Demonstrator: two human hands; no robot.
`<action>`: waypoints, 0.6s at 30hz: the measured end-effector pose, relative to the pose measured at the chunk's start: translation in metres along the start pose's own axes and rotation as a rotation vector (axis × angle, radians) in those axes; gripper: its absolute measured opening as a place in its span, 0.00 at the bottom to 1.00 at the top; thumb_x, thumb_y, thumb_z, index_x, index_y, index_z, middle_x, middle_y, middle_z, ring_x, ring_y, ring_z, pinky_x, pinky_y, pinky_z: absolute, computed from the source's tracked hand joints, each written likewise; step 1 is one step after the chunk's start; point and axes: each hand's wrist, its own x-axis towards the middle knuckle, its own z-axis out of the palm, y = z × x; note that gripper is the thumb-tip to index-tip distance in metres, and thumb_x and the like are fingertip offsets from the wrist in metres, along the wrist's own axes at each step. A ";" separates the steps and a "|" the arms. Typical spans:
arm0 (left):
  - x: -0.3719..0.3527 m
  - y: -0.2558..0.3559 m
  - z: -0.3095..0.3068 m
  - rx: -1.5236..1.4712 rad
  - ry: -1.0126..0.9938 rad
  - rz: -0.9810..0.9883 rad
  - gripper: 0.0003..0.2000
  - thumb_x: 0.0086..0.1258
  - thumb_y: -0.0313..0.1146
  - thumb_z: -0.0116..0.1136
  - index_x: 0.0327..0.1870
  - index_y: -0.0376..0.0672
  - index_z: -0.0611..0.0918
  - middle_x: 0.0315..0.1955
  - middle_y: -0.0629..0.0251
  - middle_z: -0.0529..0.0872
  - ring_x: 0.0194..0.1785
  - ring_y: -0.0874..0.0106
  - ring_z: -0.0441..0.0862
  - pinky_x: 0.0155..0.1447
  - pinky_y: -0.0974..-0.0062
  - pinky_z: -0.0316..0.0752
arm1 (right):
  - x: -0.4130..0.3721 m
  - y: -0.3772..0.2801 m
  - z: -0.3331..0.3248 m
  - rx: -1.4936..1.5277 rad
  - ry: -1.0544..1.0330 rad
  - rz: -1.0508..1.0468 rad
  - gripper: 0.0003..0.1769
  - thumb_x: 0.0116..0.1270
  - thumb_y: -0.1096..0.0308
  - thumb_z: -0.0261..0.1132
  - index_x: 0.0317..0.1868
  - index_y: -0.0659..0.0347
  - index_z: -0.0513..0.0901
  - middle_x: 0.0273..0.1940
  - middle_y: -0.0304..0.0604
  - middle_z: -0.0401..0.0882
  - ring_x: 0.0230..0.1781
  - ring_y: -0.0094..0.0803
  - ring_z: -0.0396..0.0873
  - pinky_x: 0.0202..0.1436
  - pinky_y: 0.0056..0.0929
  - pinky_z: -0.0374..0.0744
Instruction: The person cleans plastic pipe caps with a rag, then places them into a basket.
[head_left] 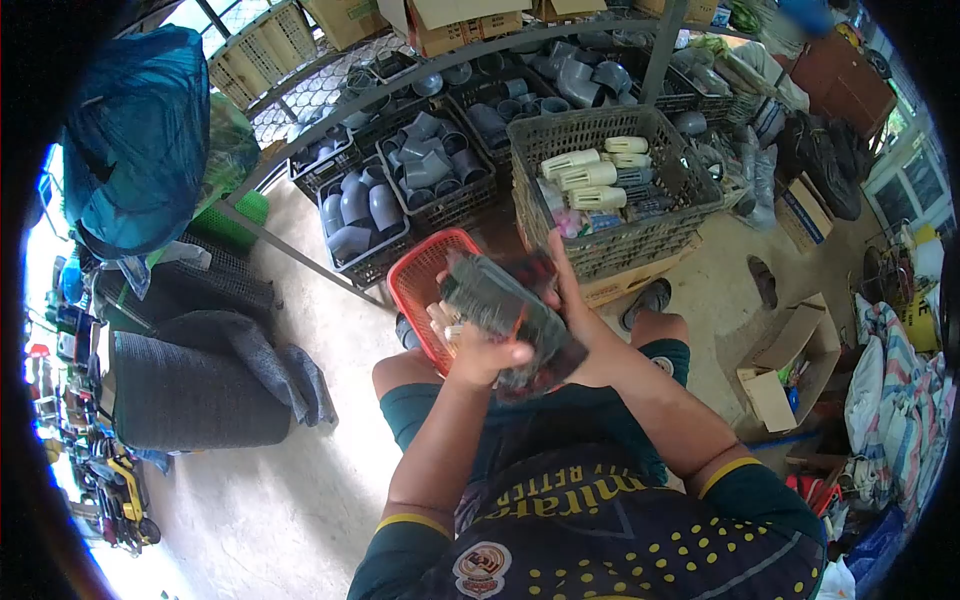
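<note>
The grip of the left hand [487,358] is clamped on the near edge of a dark mesh basket [505,305]. The grip of the right hand [572,300] is laid flat against the far side, fingers stretched; whether it is closed cannot be told. The dark mesh basket is held tilted just above a red basket [420,275], in which pale fittings [442,318] are seen. Beyond the red basket, a large grey basket [680,170] of white tubes [590,175] and crates of grey pipe elbows [360,205] are seen.

shirt [600,520] lettering — upside down, unreadable
</note>
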 end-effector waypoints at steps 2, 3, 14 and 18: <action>-0.011 -0.010 -0.017 -0.005 -0.100 -0.072 0.52 0.49 0.53 0.81 0.71 0.32 0.65 0.61 0.52 0.79 0.66 0.60 0.77 0.70 0.59 0.69 | -0.012 0.015 -0.017 0.183 -0.199 0.322 0.74 0.45 0.66 0.83 0.80 0.60 0.35 0.70 0.54 0.64 0.67 0.41 0.69 0.72 0.42 0.68; -0.014 -0.007 -0.011 0.021 0.055 -0.107 0.53 0.48 0.55 0.81 0.71 0.33 0.65 0.61 0.52 0.79 0.66 0.60 0.76 0.70 0.60 0.69 | -0.013 0.014 -0.022 0.236 -0.291 0.501 0.76 0.44 0.67 0.82 0.80 0.60 0.32 0.70 0.56 0.63 0.67 0.43 0.69 0.71 0.43 0.69; -0.001 -0.019 0.034 0.319 0.687 0.106 0.25 0.64 0.19 0.65 0.63 0.39 0.73 0.51 0.64 0.82 0.53 0.70 0.81 0.59 0.69 0.77 | -0.001 -0.022 0.027 -0.764 0.027 0.701 0.66 0.55 0.75 0.68 0.79 0.60 0.24 0.55 0.73 0.77 0.45 0.68 0.81 0.46 0.54 0.79; 0.005 -0.002 0.038 0.149 0.725 0.127 0.23 0.62 0.21 0.68 0.58 0.37 0.76 0.46 0.66 0.83 0.47 0.72 0.82 0.54 0.74 0.77 | -0.007 -0.012 0.026 -0.855 -0.002 0.407 0.63 0.58 0.67 0.71 0.81 0.62 0.32 0.60 0.78 0.71 0.46 0.63 0.83 0.45 0.53 0.80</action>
